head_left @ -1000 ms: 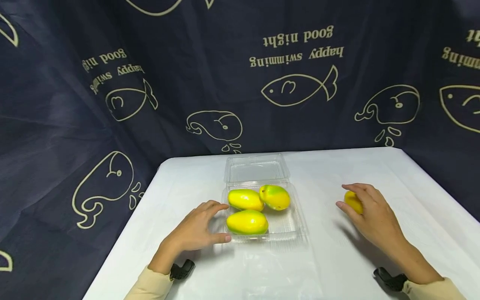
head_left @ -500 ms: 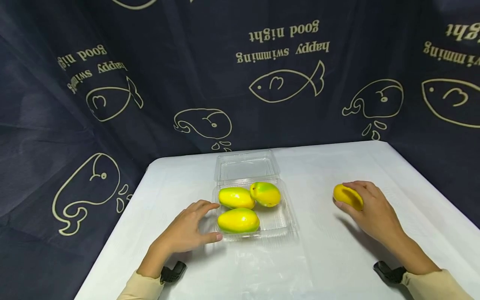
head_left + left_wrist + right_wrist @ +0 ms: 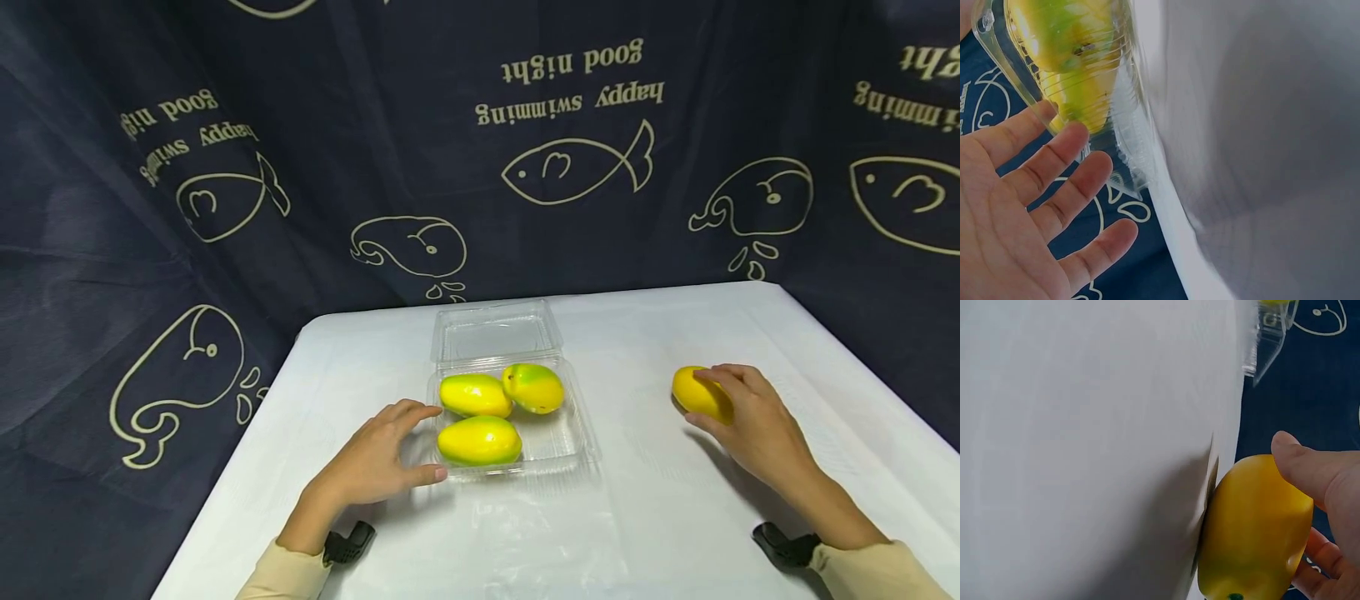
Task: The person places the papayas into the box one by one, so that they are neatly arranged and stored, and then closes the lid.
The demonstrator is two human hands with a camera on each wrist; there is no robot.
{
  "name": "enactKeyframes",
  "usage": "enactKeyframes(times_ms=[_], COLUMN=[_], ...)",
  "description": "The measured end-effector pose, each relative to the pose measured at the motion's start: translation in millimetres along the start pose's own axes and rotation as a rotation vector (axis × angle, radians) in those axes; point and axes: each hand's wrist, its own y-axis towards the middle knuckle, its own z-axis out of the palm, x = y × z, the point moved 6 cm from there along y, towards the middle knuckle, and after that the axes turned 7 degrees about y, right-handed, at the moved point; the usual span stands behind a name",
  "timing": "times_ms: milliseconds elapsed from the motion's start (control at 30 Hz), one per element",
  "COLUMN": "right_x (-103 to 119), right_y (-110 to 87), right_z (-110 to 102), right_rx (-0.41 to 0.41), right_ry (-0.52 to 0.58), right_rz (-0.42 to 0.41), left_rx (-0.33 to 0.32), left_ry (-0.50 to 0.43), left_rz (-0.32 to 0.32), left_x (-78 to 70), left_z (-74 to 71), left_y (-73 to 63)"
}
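Note:
A clear plastic clamshell box stands on the table with its lid folded back. Inside lie three glossy yellow-green mangoes: one at the front, one at the back left and one at the back right. My left hand is beside the box's left side, fingers and thumb spread; in the left wrist view its fingertips are close to the clear wall. On the right, my right hand holds a yellow mango between thumb and fingers, low at the tabletop. Part of that mango is hidden by the hand.
The table has a white cover with a ridge of creases in front of the box. A dark blue curtain with fish and whale drawings hangs behind it. Black bands are on both wrists.
The head view has shifted slightly. The mango at my right hand has turned and shows more of its side between the fingers. My left hand stays beside the box.

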Motion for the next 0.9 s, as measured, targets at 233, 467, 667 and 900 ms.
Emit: enactKeyframes(times_ms=[233, 467, 667, 900], right_x=[-2, -5, -9, -19], right_y=[4.0, 7.8, 9.7, 12.4], right_z=[1, 1, 2, 2], right_rx=[0.036, 0.065, 0.079, 0.110], right_ry=[0.002, 0.020, 0.029, 0.066], right_rz=[-0.012, 0.022, 0.037, 0.052], left_rx=[-0.019, -0.002, -0.003, -0.002], left_ry=[0.007, 0.009, 0.008, 0.010], left_rz=[0.012, -0.004, -0.004, 0.000], left_x=[-0.1, 1.5, 1.3, 1.0], left_z=[-0.6, 0.5, 0.2, -0.2], left_y=[-0.3, 0.8, 0.1, 0.4])
